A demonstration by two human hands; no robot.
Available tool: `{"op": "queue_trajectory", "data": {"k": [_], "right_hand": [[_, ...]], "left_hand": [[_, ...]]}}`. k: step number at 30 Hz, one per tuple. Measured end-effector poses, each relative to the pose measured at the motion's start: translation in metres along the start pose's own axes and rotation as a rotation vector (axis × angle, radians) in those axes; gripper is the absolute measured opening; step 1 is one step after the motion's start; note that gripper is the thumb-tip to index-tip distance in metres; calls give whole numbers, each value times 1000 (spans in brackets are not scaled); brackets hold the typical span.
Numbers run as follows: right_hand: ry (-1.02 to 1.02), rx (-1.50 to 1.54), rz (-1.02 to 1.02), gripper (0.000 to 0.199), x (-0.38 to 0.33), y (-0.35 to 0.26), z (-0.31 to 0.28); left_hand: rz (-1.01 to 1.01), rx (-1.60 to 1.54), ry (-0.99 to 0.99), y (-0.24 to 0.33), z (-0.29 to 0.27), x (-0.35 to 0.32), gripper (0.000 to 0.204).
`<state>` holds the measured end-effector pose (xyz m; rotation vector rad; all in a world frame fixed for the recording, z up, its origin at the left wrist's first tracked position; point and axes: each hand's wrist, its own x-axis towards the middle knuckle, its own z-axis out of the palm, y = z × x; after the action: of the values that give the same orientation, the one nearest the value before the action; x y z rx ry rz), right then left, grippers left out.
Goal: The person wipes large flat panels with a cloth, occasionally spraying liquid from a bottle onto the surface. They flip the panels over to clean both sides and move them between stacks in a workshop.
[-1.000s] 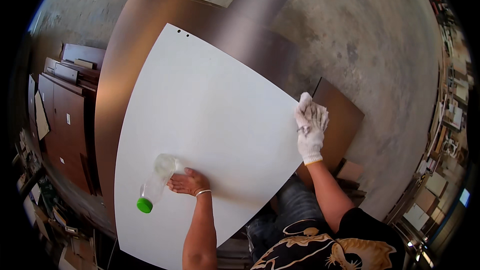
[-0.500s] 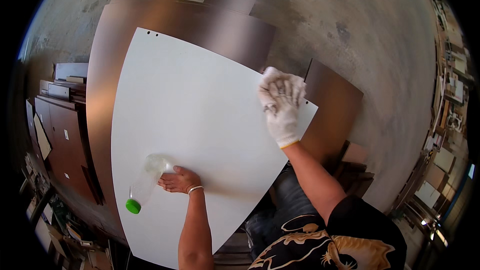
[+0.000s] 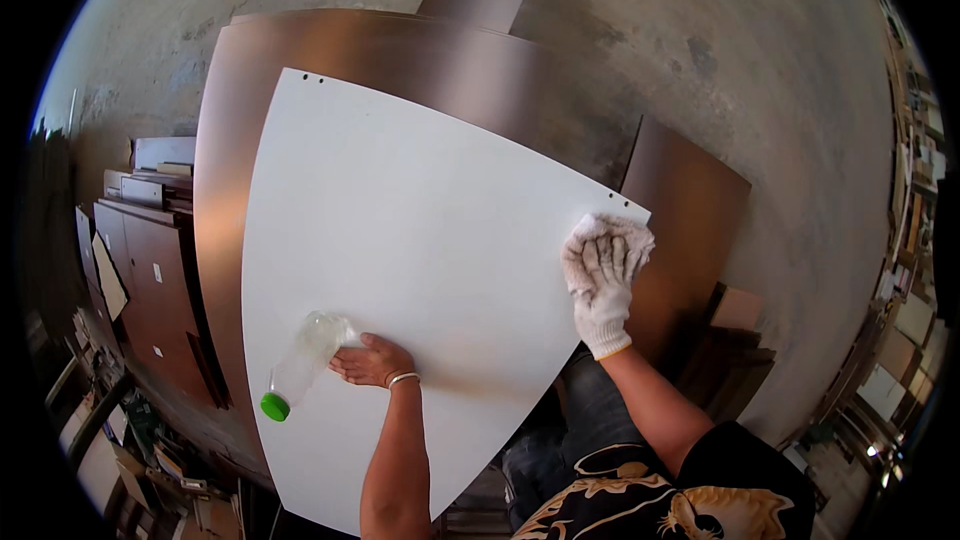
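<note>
A large white panel [image 3: 420, 210] lies in front of me, with small dark holes near its far corners. My left hand [image 3: 373, 361], bare with a pale band at the wrist, rests flat on it, fingers stretched toward a clear plastic bottle [image 3: 306, 356] with a green cap. The bottle lies on its side, its base end touching or nearly touching the fingers. At the panel's right edge, my right hand [image 3: 602, 285] wears a stained white knit glove and presses a bunched, dirty white rag [image 3: 637, 238] onto the surface. Part of the rag is hidden under the glove.
Beneath the white panel lie larger brown metallic-looking sheets [image 3: 225, 130], and another brown panel [image 3: 690, 190] sticks out at the right. Dark red-brown boards [image 3: 150, 260] are stacked at the left. Scraps and boards [image 3: 910, 325] line the far right side of the concrete floor [image 3: 800, 130].
My right hand has slid the rag nearer to me and slightly right along the panel's edge, baring the corner holes. The left hand and bottle stay in place on the panel.
</note>
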<state>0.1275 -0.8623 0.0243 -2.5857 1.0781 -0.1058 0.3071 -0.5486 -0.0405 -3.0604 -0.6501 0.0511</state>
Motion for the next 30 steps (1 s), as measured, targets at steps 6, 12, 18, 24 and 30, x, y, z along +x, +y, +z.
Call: {"op": "queue_trajectory", "data": {"k": [6, 12, 18, 24, 30], "right_hand": [[-193, 189, -578, 73, 77, -135, 44], [10, 21, -472, 60, 220, -173, 54], [-68, -135, -537, 61, 162, -137, 54], [18, -27, -746, 55, 347, -309, 121], [-75, -165, -715, 59, 321, -172, 125]], "left_hand": [[53, -42, -5, 8, -2, 1, 79], [35, -43, -121, 16, -15, -3, 81], [-16, -113, -187, 13, -24, -7, 82], [-16, -218, -244, 23, -20, -9, 85], [-68, -301, -438, 30, -26, -1, 90]]}}
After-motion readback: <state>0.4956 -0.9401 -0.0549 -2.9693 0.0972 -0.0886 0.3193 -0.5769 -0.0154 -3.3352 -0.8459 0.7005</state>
